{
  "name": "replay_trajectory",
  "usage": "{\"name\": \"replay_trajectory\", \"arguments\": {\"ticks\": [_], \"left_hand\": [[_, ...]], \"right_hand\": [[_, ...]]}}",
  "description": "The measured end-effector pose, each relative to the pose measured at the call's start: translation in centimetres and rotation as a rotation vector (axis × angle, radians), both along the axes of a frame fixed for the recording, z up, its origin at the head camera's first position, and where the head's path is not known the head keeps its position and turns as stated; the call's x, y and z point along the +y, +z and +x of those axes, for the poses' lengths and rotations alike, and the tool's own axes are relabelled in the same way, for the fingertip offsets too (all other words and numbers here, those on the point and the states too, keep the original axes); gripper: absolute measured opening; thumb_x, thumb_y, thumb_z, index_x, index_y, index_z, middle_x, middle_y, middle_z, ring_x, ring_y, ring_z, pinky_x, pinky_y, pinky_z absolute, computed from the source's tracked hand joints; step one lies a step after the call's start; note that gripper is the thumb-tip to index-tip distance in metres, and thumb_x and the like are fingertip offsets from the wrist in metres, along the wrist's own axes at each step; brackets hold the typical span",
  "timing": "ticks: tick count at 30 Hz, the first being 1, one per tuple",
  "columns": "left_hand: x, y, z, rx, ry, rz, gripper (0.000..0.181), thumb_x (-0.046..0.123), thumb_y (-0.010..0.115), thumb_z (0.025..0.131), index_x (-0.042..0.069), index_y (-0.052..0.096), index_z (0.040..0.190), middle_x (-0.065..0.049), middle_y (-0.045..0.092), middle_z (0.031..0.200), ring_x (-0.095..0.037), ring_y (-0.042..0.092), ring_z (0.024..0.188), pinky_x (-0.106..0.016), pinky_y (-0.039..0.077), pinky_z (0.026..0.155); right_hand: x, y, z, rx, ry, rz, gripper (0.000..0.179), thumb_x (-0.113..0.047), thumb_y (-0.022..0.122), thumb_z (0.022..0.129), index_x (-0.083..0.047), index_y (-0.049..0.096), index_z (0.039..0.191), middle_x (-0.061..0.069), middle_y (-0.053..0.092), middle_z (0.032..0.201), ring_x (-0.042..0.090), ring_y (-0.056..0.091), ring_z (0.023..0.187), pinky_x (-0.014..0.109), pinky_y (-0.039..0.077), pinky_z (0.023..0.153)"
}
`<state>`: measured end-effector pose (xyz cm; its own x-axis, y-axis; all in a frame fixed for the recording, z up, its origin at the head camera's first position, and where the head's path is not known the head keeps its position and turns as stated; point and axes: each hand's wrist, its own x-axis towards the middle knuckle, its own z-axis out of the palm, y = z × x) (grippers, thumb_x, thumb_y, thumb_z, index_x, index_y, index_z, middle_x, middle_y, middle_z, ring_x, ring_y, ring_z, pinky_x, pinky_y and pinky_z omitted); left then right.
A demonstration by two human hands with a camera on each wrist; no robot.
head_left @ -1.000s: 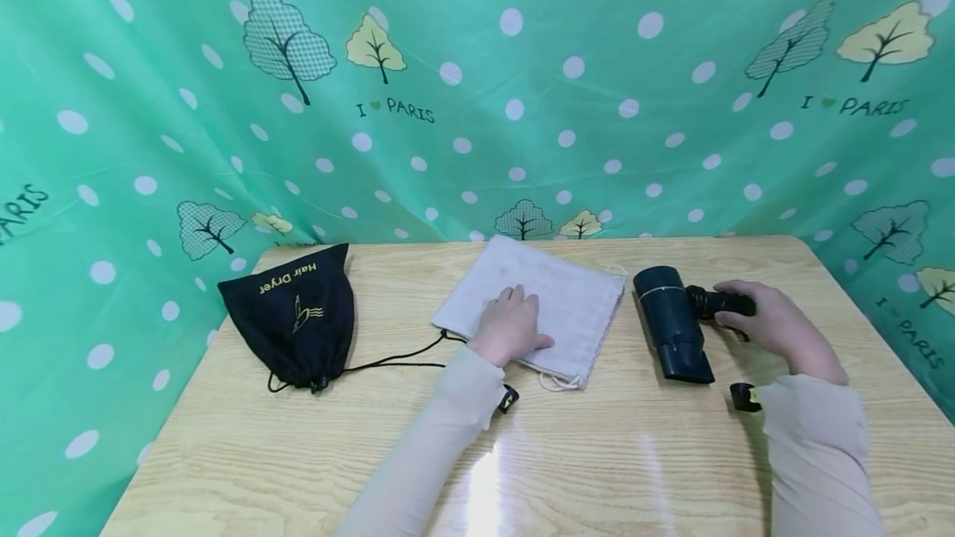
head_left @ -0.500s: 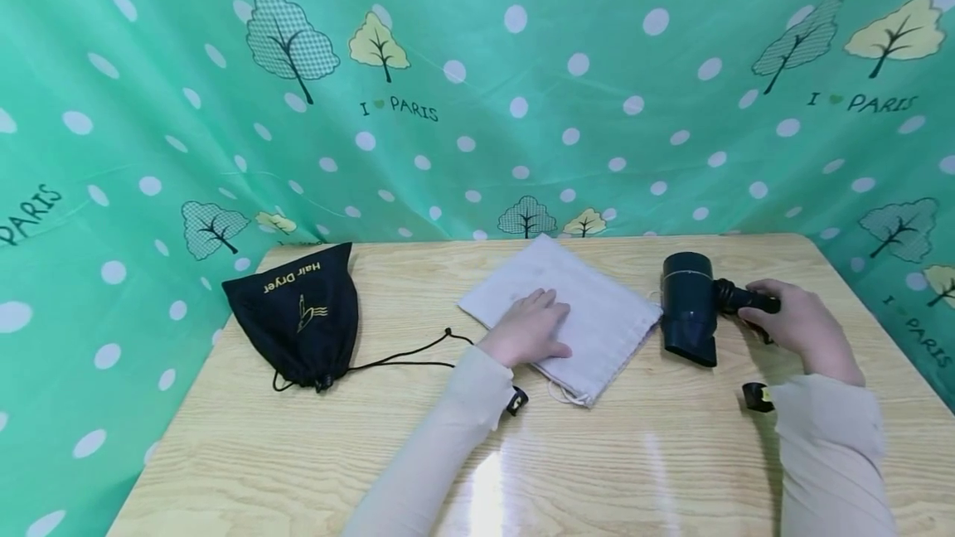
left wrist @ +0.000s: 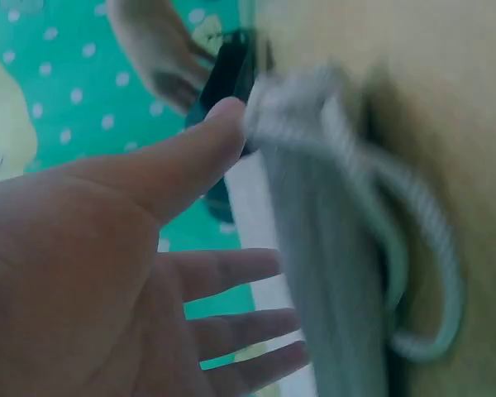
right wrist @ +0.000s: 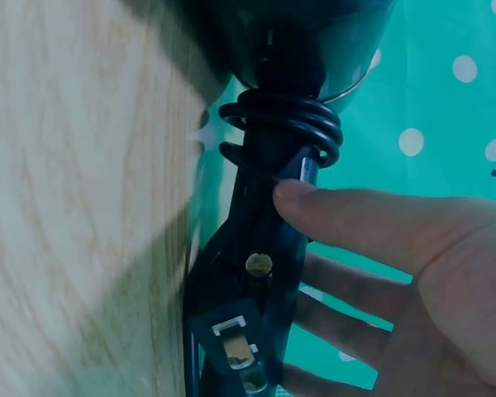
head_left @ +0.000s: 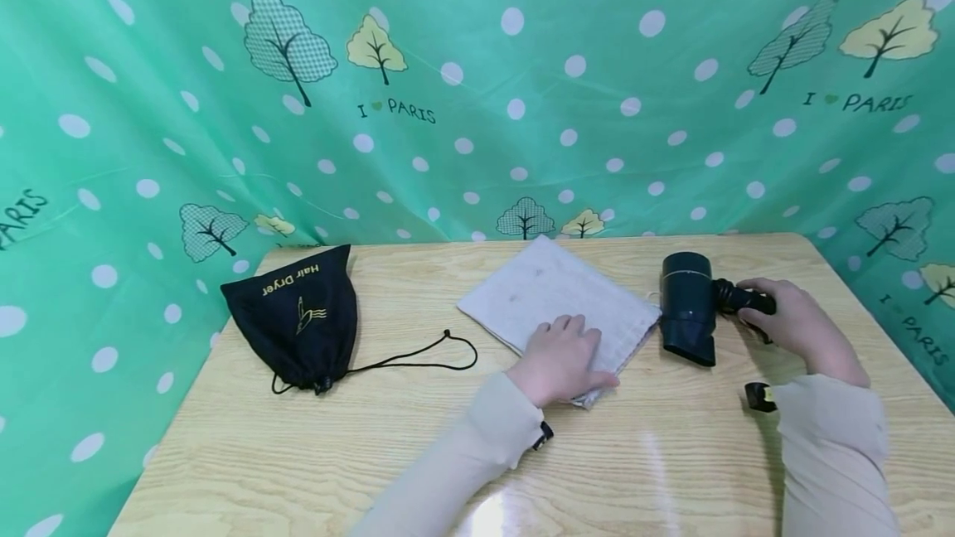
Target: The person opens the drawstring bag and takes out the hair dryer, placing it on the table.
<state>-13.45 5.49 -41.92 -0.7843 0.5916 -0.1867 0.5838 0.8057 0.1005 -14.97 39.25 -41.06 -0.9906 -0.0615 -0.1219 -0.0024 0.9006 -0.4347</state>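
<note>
While gripping a hair dryer (head_left: 688, 305) with the right hand (head_left: 792, 321), resting the left hand (head_left: 561, 359) on a pale drawstring bag (head_left: 555, 280)

Placed on the right part of the wooden table (head_left: 298, 454), with nozzle toward the near edge. Just beside the right corner of the bag; touching or not, cannot tell. On the right, clamped round the handle (right wrist: 269, 207), with thumb to one side and fingers partly hidden behind. Near the thumb, see coils of black cord (right wrist: 285, 120) around the top of the handle, and farther down what looks like a plug (right wrist: 234, 343).

On the left, spread apart and fairly straight, laid over the near corner of the bag, with thumb by the cream drawstring (left wrist: 434, 273). Not visibly pinching any fold. Well apart at far left, note a black pouch (head_left: 298, 321) lettered "Hair Dryer", with a thin cord (head_left: 418, 365) trailing near the bag.

Judged from this, probably at the step of arranging bag and dryer side by side, with drawstring edge facing the dryer. Next, would likely call for curling the left fingers onto that edge, while holding the dryer steady and minding the loose drawstring loop.
</note>
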Motion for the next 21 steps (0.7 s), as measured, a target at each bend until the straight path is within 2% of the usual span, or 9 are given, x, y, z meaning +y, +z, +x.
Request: {"name": "replay_trajectory", "arguments": {"ticks": [6, 10, 17, 21], "left_hand": [[0.7, -0.9, 1.1, 0.027, -0.011, -0.076, 0.069, 0.071, 0.063, 0.083, 0.025, 0.057, 0.134, -0.001, 0.048, 0.144, -0.02, 0.042, 0.133, -0.043, 0.043, 0.1], [0.7, -0.9, 1.2, 0.024, -0.048, -0.099, 0.067, 0.066, 0.062, 0.086, 0.027, 0.052, 0.14, 0.0, 0.045, 0.146, -0.021, 0.038, 0.139, -0.044, 0.041, 0.104], [0.2, -0.5, 1.1, -0.025, -0.136, -0.067, 0.066, 0.06, 0.064, 0.089, 0.035, 0.046, 0.147, 0.003, 0.038, 0.155, -0.021, 0.031, 0.146, -0.047, 0.033, 0.116], [0.1, -0.4, 1.1, -0.051, -0.169, -0.041, 0.068, 0.057, 0.066, 0.089, 0.036, 0.043, 0.149, 0.004, 0.033, 0.159, -0.02, 0.028, 0.148, -0.046, 0.029, 0.119]], "right_hand": [[-0.1, -0.4, 0.0, 0.02, -0.023, -0.007, 0.046, -0.009, 0.057, 0.098, 0.011, 0.043, 0.137, 0.045, 0.04, 0.134, 0.064, 0.037, 0.12, 0.072, 0.037, 0.093], [0.2, -0.5, 0.5, 0.048, -0.083, 0.01, 0.043, -0.01, 0.057, 0.098, 0.01, 0.045, 0.134, 0.046, 0.041, 0.131, 0.064, 0.039, 0.116, 0.072, 0.038, 0.091], [0.1, -0.1, 1.1, 0.051, -0.215, 0.07, 0.045, -0.016, 0.057, 0.1, 0.006, 0.044, 0.137, 0.046, 0.041, 0.129, 0.064, 0.042, 0.109, 0.072, 0.041, 0.077], [-0.1, 0.2, 1.1, 0.037, -0.246, 0.079, 0.049, -0.018, 0.056, 0.101, 0.007, 0.04, 0.139, 0.046, 0.04, 0.131, 0.065, 0.04, 0.108, 0.072, 0.039, 0.075]]}}
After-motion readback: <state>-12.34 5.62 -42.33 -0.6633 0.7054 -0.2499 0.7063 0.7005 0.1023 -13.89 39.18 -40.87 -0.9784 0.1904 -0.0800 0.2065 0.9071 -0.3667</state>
